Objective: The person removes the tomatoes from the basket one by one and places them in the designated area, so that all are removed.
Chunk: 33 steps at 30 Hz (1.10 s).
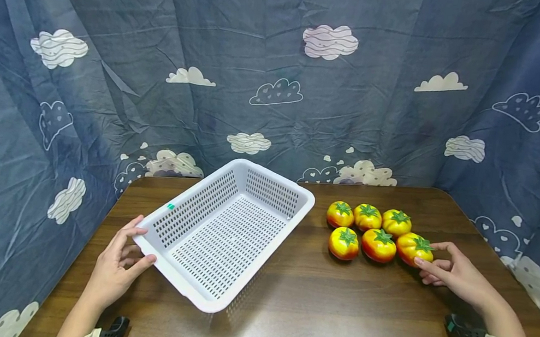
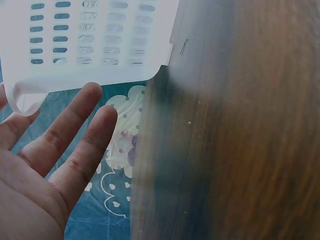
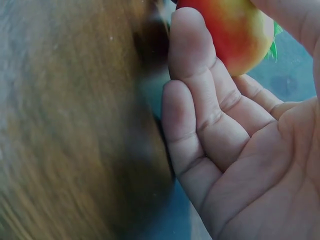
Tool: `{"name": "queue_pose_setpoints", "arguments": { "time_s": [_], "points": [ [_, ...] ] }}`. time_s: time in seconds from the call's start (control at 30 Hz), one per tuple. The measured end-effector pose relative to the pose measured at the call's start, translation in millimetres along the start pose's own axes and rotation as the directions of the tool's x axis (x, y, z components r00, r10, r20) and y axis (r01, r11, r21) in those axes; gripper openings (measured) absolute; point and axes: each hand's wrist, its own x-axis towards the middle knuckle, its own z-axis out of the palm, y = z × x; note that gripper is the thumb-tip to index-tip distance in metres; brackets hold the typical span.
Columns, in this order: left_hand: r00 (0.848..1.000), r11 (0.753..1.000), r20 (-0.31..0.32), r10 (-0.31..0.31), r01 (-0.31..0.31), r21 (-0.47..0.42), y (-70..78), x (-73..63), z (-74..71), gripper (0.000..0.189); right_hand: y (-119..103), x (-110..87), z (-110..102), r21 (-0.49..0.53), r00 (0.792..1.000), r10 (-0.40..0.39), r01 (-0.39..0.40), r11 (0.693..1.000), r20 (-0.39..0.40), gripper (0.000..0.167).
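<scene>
A white perforated plastic basket [image 1: 228, 235] sits at an angle on the left half of the brown table. At its near-left corner my left hand [image 1: 114, 264] grips the rim between thumb and index finger; in the left wrist view the other fingers [image 2: 82, 145] stretch out beside the basket wall [image 2: 95, 75]. On the right are several red-and-yellow toy tomatoes [image 1: 344, 243] with green leafy tops, in two rows. My right hand [image 1: 456, 276] pinches the nearest-right tomato [image 1: 410, 248] between thumb and fingers. The right wrist view shows this tomato [image 3: 240, 35] partly hidden by the fingers.
A wooden table [image 1: 299, 309] spans the front of the scene. Behind it and at both sides hangs a dark blue curtain [image 1: 233, 44] printed with clouds. A small green tag [image 1: 170, 206] marks the basket's left wall. Dark bands [image 1: 114, 330] are worn on both wrists.
</scene>
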Motion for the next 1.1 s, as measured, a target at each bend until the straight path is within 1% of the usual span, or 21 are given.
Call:
{"name": "queue_pose_setpoints", "arguments": {
  "time_s": [0.23,0.47,0.7,0.9,1.0,1.1],
  "points": [
    [1.000,1.000,0.000,0.008,-0.008,0.004,-0.7,-0.1,-0.1,0.058,-2,1.5,1,-0.053,1.000,0.031,-0.031,0.998,-0.001,0.068],
    [1.000,1.000,0.001,0.007,-0.007,0.004,-0.8,0.2,0.2,0.058,-8,0.9,2,-0.097,0.999,0.039,-0.039,0.995,-0.001,0.071],
    [1.000,1.000,-0.007,0.013,-0.013,0.014,-0.8,-0.4,-0.7,0.058,-7,3.1,5,-0.096,0.999,0.041,-0.040,0.995,0.006,0.070],
    [1.000,1.000,-0.004,0.007,-0.007,0.013,-0.2,-0.3,-0.3,0.057,-8,3.5,5,-0.107,0.999,0.049,-0.048,0.993,0.003,0.065],
    [1.000,1.000,-0.005,0.009,-0.009,0.013,0.2,0.2,0.0,0.057,-10,2.3,3,-0.110,0.998,0.061,-0.060,0.992,0.013,0.070],
    [1.000,1.000,-0.004,0.010,-0.010,0.014,0.8,0.4,0.1,0.057,-10,-0.4,0,-0.086,0.998,0.063,-0.060,0.995,0.032,0.074]
  ]
}}
